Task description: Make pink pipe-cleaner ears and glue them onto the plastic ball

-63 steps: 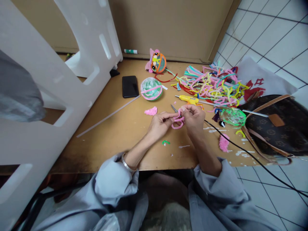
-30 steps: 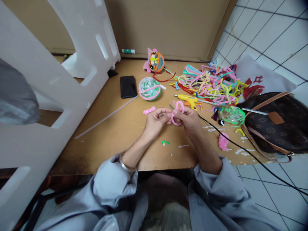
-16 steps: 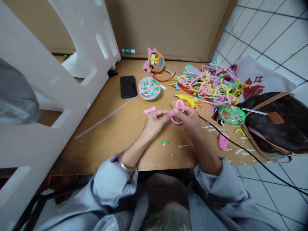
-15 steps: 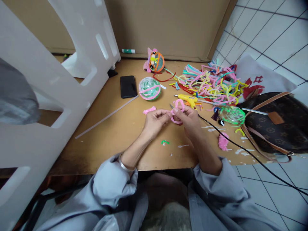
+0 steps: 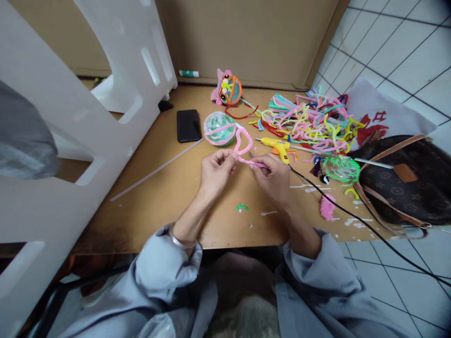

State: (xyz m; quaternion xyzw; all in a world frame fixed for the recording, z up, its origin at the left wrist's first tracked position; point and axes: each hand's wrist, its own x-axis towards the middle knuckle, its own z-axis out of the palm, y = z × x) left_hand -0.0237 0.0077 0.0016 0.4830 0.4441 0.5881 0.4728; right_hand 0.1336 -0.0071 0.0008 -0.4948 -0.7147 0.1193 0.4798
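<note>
A pink pipe cleaner (image 5: 251, 141) is bent into a loop with a straight tail, held up over the table. Thumb and fingers of my left hand (image 5: 217, 171) pinch it at the base of the loop. My right hand (image 5: 271, 173) grips the tail a little to the right. Behind the loop sits a clear ball (image 5: 219, 134) with green and white inside and a pink strip across it. Just beyond my right hand lies a yellow glue gun (image 5: 276, 144). A grey pointed tip (image 5: 251, 154) shows by my right fingertips; the rest is hidden.
A black phone (image 5: 188, 126) and a clear glue stick (image 5: 155, 171) lie left. At the back is a decorated ball with eyes (image 5: 229, 90). Right are a pipe cleaner heap (image 5: 310, 117), a green-streaked ball (image 5: 341, 169), a brown handbag (image 5: 408, 183) and a black cord (image 5: 345, 213).
The pink loop has swung from my right hand over to the left and up. My left hand now pinches its base, while my right hand has slid onto the tail.
</note>
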